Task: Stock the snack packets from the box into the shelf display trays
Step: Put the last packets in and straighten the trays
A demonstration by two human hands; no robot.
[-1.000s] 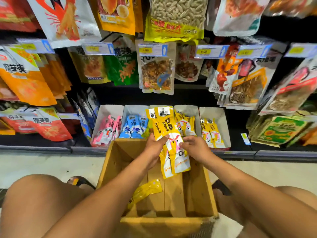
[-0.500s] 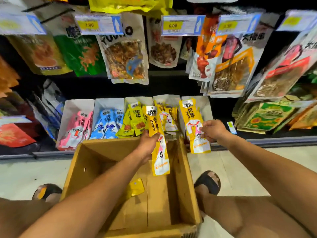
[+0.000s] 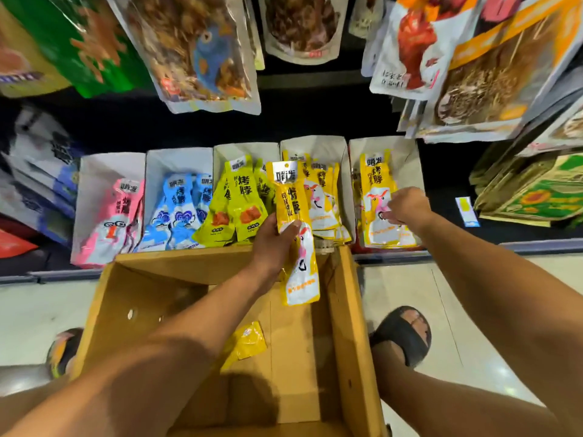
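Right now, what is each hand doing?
Left hand: grips a yellow packet over the box.
Right hand: pinches the front packet in the rightmost tray.

The lime packet (image 3: pixel 244 197) in the middle tray (image 3: pixel 222 152) reads 烤脖 in dark characters. The held yellow packet (image 3: pixel 295 209) in the left hand (image 3: pixel 273 244) shows the same 烤脖 under a silver tab (image 3: pixel 285 175) whose brand characters blur. The right-tray yellow packet (image 3: pixel 377 187) also reads 烤脖. Print on the hanging bags (image 3: pixel 400 42) is illegible.
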